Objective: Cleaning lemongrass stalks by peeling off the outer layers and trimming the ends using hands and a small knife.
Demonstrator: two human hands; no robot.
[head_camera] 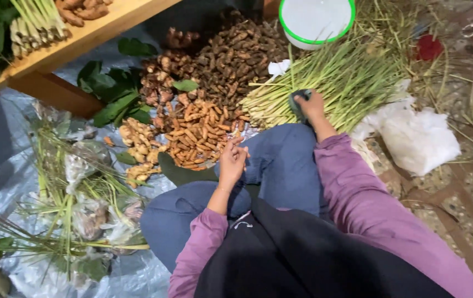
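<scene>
Plastic sheeting [4,221] is spread with roots; right hand [311,105] is closed round a dark object [297,102] on lemongrass [347,83], best gripped firmly; left hand [232,160] rests loosely open, empty.

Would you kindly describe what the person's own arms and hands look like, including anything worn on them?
Both arms wear long mauve-purple sleeves with gathered cuffs that end at the wrists. The left hand and the right hand are bare: no gloves, and no rings or watch that I can make out.

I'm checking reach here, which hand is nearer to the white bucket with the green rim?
Right. The right hand rests on the lemongrass stalks just below the bucket; the left hand sits farther back over the knee, beside the orange roots.
</scene>
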